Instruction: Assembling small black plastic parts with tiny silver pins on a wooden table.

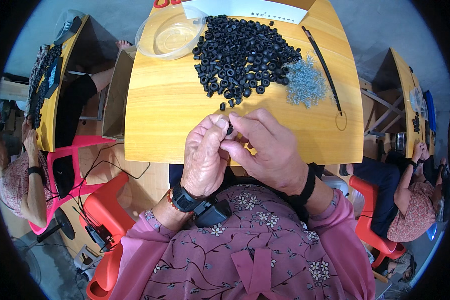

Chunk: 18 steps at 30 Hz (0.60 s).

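Observation:
Both my hands meet just above the table's near edge. My left hand (204, 156) is closed, its thumb and fingers pinching a small black rubber-like part (229, 130), mostly covered by fingertips. Close against it is my right hand (271, 146), thumb and forefinger bent in around the same spot; what they grip, if anything, is hidden. Just beyond my fingertips lie a few loose black parts (223, 106). Behind them spreads a large heap of small black ring-like and domed parts (245, 55). To its right sits a tangled pile of small bluish-grey wire pieces (306, 82).
A clear round plastic tub (169, 34) stands at the table's far left, beside a white box flap (250, 11). A thin black rod with a wire loop (325, 70) lies at right. Other people (27, 185) work at tables on both sides. Red stools (107, 215) flank me.

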### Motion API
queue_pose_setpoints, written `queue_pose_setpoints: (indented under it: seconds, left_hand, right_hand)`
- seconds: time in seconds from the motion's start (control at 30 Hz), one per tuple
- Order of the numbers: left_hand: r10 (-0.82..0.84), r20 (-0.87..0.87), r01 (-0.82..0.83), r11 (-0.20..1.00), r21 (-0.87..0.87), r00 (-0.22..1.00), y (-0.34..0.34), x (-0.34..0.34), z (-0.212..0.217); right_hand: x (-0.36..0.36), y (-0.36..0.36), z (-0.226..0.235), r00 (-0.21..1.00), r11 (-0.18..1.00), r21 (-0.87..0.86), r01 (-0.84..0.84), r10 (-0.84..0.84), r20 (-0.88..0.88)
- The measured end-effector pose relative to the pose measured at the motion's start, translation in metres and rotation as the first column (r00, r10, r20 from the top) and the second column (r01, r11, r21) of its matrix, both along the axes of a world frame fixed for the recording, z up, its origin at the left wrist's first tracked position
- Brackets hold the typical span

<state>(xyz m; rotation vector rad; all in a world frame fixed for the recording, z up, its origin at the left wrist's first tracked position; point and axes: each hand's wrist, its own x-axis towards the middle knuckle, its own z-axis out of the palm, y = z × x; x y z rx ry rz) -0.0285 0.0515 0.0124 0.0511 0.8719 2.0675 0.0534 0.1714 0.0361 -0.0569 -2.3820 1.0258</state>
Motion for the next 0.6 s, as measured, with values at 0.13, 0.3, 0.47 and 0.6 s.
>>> queue_pose_setpoints:
  seconds: [0.13, 0.3, 0.47, 0.6]
  left_hand:
    - [-0.045, -0.015, 0.046, 0.996, 0.073, 0.999, -0.005, -0.003, -0.009]
    - [-0.088, 0.056, 0.078, 0.985, 0.152, 0.995, -0.01, -0.007, -0.01]
    - [-0.114, 0.108, 0.105, 0.991, 0.086, 0.988, -0.011, -0.012, -0.008]
    - [-0.116, 0.097, 0.111, 0.993, 0.05, 0.989, -0.012, -0.012, -0.011]
  right_hand:
    - [-0.001, -0.004, -0.003, 0.998, 0.996, 0.065, 0.068, -0.069, 0.012]
    - [0.0, 0.0, -0.01, 0.999, 0.998, 0.024, 0.054, -0.054, -0.007]
    - [0.0, 0.005, -0.008, 1.0, 0.999, -0.036, 0.004, -0.005, -0.029]
    - [0.0, 0.009, -0.008, 0.999, 0.999, -0.023, -0.029, 0.028, -0.043]
